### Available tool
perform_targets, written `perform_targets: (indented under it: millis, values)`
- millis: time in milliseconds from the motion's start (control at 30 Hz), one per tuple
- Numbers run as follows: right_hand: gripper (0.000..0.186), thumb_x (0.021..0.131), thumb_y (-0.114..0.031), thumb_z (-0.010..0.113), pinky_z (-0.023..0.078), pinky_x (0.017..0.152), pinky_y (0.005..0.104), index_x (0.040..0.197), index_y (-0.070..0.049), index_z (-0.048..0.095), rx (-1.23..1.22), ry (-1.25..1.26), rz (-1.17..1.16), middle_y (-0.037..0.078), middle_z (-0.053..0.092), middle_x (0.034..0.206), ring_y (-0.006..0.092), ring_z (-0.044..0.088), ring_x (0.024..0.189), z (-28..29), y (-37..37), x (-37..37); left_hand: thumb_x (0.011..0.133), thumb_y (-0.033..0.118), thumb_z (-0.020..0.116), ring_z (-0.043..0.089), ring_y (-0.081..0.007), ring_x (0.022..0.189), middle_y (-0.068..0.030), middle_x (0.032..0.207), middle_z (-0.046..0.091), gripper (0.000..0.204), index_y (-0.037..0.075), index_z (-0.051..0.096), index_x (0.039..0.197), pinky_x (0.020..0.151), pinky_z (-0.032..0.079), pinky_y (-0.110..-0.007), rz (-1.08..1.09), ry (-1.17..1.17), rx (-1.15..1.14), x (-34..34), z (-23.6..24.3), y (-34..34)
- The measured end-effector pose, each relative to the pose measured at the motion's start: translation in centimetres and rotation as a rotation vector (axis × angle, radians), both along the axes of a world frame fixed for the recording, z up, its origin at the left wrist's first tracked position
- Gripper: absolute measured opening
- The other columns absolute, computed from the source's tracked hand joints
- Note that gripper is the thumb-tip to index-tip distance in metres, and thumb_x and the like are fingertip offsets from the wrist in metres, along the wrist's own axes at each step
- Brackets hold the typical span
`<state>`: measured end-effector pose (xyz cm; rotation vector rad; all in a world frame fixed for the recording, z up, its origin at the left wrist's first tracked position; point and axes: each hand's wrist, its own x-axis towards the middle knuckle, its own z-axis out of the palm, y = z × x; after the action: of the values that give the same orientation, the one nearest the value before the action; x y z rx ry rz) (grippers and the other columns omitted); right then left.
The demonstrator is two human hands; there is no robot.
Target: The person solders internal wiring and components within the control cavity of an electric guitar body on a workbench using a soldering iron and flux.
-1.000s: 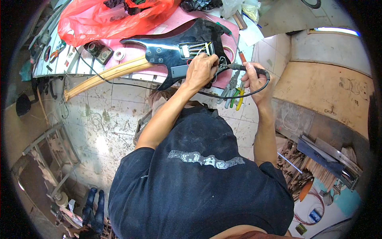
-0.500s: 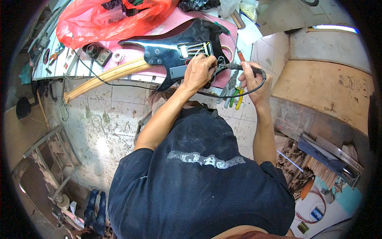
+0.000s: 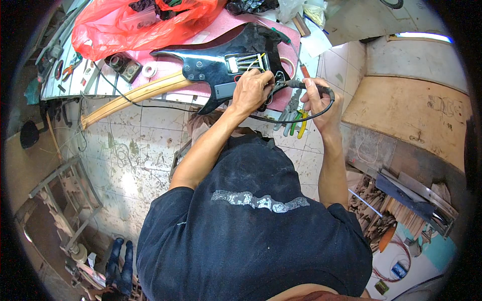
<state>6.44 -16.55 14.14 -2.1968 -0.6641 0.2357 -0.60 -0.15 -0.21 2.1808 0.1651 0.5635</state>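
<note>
While the left hand [image 3: 250, 91] bunches over loose wiring [image 3: 278, 77], the right hand [image 3: 321, 103] pinches a black pen-shaped tool with a cord [image 3: 299, 84].

Wire work, probably soldering, seems the step in hand; the next move would call for a steady left hand and a finely guided tip. The left hand's fingers are drawn together, but whatever they grip is hidden. Beneath it lies a glossy black electric guitar [image 3: 211, 57], back up, its pale wooden neck [image 3: 154, 89] running past the table's edge. Pliers with green and yellow handles [image 3: 302, 125] lie near the right hand. A pink sheet [image 3: 221, 22] covers part of the white table [image 3: 75, 85]; beyond the guitar sits a crumpled red plastic bag [image 3: 100, 37]. Farther off are stained pale floor tiles [image 3: 155, 125] and, rightward, a tan wooden panel [image 3: 401, 105].
</note>
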Motion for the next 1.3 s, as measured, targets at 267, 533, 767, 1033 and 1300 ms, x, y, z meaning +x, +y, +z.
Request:
perform_targets:
  millis: [267,533,767,1033,1300]
  values:
    - [0.034,0.103,-0.031,0.062,0.048,0.045,0.0259,0.102,0.001,0.074,-0.006,0.007,-0.023,0.006,0.067,0.061,0.0106,0.064,0.049,-0.4,0.1,0.1,0.081,0.011,0.074,0.064,-0.0313,0.08,-0.0132,0.074,0.063,0.011,0.008,0.065,0.087,0.075,0.048,-0.044,0.015,-0.037,0.001,0.2,0.0,-0.2]
    - [0.035,0.104,-0.032,0.061,0.047,0.045,0.0261,0.101,0.001,0.074,-0.01,-0.001,0.011,0.007,0.066,0.059,0.0115,0.063,0.047,-0.5,0.5,0.2,0.082,0.011,0.073,0.063,-0.032,0.08,-0.0135,0.074,0.062,0.011,0.007,0.064,0.086,0.076,0.048,-0.044,0.022,-0.038,0.007,0.2,0.1,-0.2]
    - [0.032,0.103,-0.029,0.062,0.047,0.046,0.028,0.098,0.001,0.073,-0.049,-0.028,0.019,0.007,0.066,0.059,0.0124,0.063,0.047,-0.2,1.0,0.1,0.083,0.015,0.075,0.063,-0.0335,0.083,-0.0143,0.08,0.063,0.014,0.008,0.067,0.092,0.077,0.049,-0.045,0.007,-0.005,-0.002,0.0,0.3,-0.1]
    - [0.028,0.103,-0.024,0.062,0.049,0.05,0.0292,0.096,0.001,0.073,-0.078,-0.085,0.04,0.008,0.065,0.058,0.0143,0.067,0.053,-0.3,1.3,0.0,0.082,0.01,0.072,0.063,-0.032,0.08,-0.0135,0.075,0.062,0.01,0.007,0.064,0.086,0.075,0.047,-0.045,0.036,-0.04,0.009,0.1,0.1,-0.3]
    - [0.034,0.102,-0.029,0.063,0.045,0.045,0.0243,0.103,0.003,0.074,-0.065,-0.146,0.081,0.005,0.066,0.059,0.0087,0.06,0.047,-0.8,1.6,0.2,0.082,0.012,0.072,0.063,-0.034,0.084,-0.0153,0.08,0.063,0.013,0.006,0.065,0.091,0.079,0.049,-0.045,0.015,-0.006,0.0,0.0,-0.3,-0.2]
